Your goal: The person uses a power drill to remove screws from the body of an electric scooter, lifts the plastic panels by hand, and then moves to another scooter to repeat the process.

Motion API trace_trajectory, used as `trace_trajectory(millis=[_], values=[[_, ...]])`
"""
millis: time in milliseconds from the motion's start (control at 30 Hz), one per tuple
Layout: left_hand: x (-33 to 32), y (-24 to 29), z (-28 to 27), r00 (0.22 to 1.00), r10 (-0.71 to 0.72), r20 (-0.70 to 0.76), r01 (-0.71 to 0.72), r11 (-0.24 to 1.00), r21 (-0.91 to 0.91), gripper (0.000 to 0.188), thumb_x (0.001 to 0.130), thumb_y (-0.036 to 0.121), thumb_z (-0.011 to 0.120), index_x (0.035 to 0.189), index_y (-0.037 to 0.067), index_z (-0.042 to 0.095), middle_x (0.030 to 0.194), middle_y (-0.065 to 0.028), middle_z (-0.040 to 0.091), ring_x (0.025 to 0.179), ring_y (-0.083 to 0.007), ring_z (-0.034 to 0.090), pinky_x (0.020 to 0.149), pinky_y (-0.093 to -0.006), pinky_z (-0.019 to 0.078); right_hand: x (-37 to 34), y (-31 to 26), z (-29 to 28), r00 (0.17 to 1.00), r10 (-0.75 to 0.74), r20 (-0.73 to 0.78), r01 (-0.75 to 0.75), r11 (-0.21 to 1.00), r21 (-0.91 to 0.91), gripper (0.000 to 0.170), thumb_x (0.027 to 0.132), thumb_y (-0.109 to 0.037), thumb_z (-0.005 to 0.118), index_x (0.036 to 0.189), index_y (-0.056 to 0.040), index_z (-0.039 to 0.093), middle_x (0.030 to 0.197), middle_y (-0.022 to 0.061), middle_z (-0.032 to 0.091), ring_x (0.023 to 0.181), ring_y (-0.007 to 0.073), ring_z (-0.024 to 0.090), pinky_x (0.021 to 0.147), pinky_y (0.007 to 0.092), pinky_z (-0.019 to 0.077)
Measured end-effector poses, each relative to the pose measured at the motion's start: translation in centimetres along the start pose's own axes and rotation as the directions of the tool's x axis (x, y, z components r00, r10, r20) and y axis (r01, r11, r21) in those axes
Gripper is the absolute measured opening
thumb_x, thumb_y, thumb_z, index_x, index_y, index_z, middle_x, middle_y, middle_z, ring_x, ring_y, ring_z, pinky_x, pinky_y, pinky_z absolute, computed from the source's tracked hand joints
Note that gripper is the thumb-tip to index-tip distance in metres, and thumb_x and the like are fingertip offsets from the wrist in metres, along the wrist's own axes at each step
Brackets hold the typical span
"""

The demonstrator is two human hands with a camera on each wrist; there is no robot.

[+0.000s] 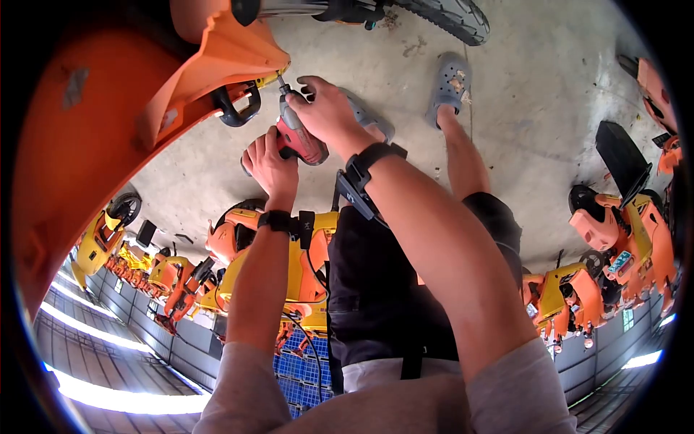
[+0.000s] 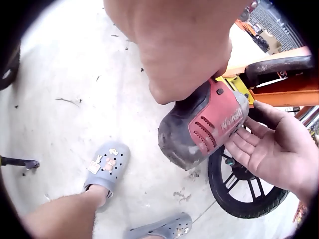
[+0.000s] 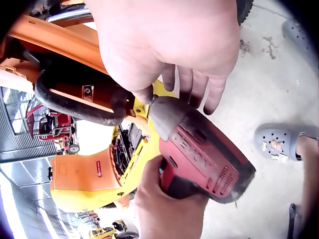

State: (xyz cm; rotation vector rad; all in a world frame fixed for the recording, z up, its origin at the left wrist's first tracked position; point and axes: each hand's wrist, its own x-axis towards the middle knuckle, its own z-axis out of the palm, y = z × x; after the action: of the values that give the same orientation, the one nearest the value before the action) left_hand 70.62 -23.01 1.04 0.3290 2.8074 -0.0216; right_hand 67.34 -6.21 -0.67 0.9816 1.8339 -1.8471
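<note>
My left hand grips the handle of a red and grey impact driver, its fingers wrapped below the motor housing. From its nose a bit points at a yellow bracket on the orange scooter bodywork. At the driver's nose is my right hand, palm turned toward the tool. Its thumb touches the nose near the bit, while the other fingers extend loosely alongside the housing in the right wrist view. A black loop-shaped handle sits beside the bracket.
A spoked black wheel stands close behind the right hand. My feet in grey clogs are on the concrete floor. More orange and yellow scooters line the hall, and a yellow-orange one stands near the left arm.
</note>
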Motion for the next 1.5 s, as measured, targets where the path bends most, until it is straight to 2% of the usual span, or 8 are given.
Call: trace_trajectory(millis=[433,633,1133,1200,1267,1367,1433,1500], values=[[0.0,-0.8,0.0,0.997,0.05,-0.053,-0.051,0.999,-0.011,0.061,0.057,0.003,0.065,0.117,0.014,0.057,0.1,-0.0028,0.059,0.104,-0.0256,0.052,0.1,-0.0417,0.0304,3.0,-1.7,1.1,0.998,0.067,0.004,-0.067,0.998,0.009,0.039,0.071,-0.034,0.076,0.096,-0.0054,0.067,0.088,0.0161,0.069,0.086,0.0311,0.066,0.077,0.0375,0.052],[-0.7,-1.2,0.4,0.997,0.071,-0.042,-0.071,0.997,-0.004,0.065,0.056,0.005,0.066,0.12,0.014,0.055,0.101,-0.0035,0.058,0.104,-0.0261,0.051,0.101,-0.0431,0.0301,3.2,-2.3,2.3,0.984,0.014,-0.18,-0.039,0.99,-0.134,0.03,0.073,-0.031,0.075,0.087,-0.0045,0.071,0.077,0.0118,0.07,0.074,0.0268,0.068,0.069,0.0349,0.0529],[-4.4,-1.2,-1.0,0.98,-0.023,0.196,0.059,0.981,-0.184,0.068,0.055,0.011,0.074,0.121,0.011,0.056,0.098,-0.0059,0.062,0.097,-0.0267,0.057,0.091,-0.0399,0.0387,2.0,2.7,0.6,0.974,0.017,-0.226,-0.012,1.0,0.026,0.023,0.087,-0.024,0.055,0.087,-0.0024,0.064,0.077,0.0218,0.066,0.072,0.037,0.065,0.07,0.0409,0.0523],[-4.9,-0.3,-1.6,0.956,-0.05,0.288,0.131,0.954,-0.269,0.07,0.056,0.012,0.075,0.122,0.01,0.055,0.1,-0.0073,0.062,0.097,-0.0277,0.057,0.09,-0.0401,0.0397,-1.1,3.8,-2.3,0.919,0.368,-0.14,-0.32,0.906,0.277,0.024,0.089,-0.024,0.052,0.095,-0.0027,0.063,0.079,0.0175,0.068,0.067,0.0297,0.066,0.062,0.0376,0.0517],[-4.9,1.4,-2.4,0.922,-0.087,0.376,0.287,0.806,-0.518,0.07,0.058,0.016,0.078,0.122,0.0,0.055,0.098,-0.0192,0.065,0.09,-0.031,0.065,0.083,-0.0393,0.0493,-4.9,6.8,-4.7,0.811,0.586,0.013,-0.435,0.586,0.684,0.024,0.088,-0.017,0.053,0.107,-0.0041,0.061,0.087,0.0083,0.069,0.069,0.0169,0.066,0.062,0.0292,0.0526],[-4.2,6.0,-4.0,0.886,-0.112,0.449,0.407,0.65,-0.642,0.072,0.06,0.019,0.079,0.122,-0.007,0.053,0.098,-0.024,0.066,0.09,-0.0274,0.067,0.082,-0.0352,0.0513,-10.8,11.6,-5.9,0.818,0.512,0.262,-0.564,0.626,0.539,0.035,0.085,-0.011,0.053,0.12,-0.0046,0.054,0.1,0.0083,0.065,0.086,0.0148,0.063,0.068,0.0265,0.0503],[-3.8,9.2,-4.0,0.899,-0.134,0.417,0.398,0.648,-0.65,0.072,0.062,0.022,0.079,0.122,-0.008,0.052,0.097,-0.0251,0.066,0.091,-0.027,0.067,0.082,-0.0346,0.0509,-14.1,10.9,-6.3,0.876,0.261,0.406,-0.466,0.672,0.575,0.044,0.081,-0.01,0.058,0.125,-0.0053,0.053,0.113,0.0053,0.058,0.105,0.0113,0.054,0.087,0.0256,0.0437],[-2.7,11.4,-4.5,0.851,-0.154,0.503,0.481,0.613,-0.627,0.074,0.062,0.024,0.079,0.124,-0.007,0.051,0.098,-0.0256,0.066,0.093,-0.0324,0.067,0.082,-0.0378,0.0512,-13.6,7.7,-7.7,0.869,0.264,0.419,-0.494,0.515,0.7,0.045,0.082,-0.011,0.061,0.126,-0.0043,0.053,0.12,0.0053,0.054,0.113,0.0106,0.048,0.095,0.0275,0.0393]])
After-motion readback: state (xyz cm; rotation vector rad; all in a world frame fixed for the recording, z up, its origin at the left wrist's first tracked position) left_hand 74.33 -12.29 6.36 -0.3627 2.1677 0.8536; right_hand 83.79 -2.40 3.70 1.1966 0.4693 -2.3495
